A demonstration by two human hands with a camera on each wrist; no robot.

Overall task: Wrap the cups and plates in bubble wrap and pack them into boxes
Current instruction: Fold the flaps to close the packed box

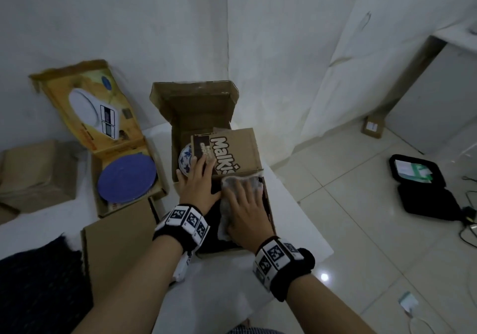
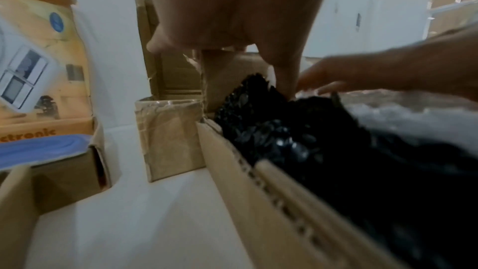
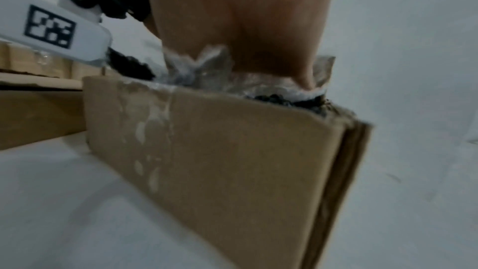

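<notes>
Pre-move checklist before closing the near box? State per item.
1. Wrapped bundle inside the near box: ok, though wrap pokes above the rim in the right wrist view.
2. Right hand flat on the bundle: ok.
3. Left hand clear of the box: not ok, it rests at the box's far edge.
4. Printed flap free to fold: not ok, left hand's fingers lie on it.
5. Black padding under the bundle: ok.
6. Blue-patterned plate wrapped: not ok, bare in the rear box.

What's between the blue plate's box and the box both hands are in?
In the head view, a bare strip of white table separates the blue plate's box from the near box; the left wrist view confirms it.
</notes>
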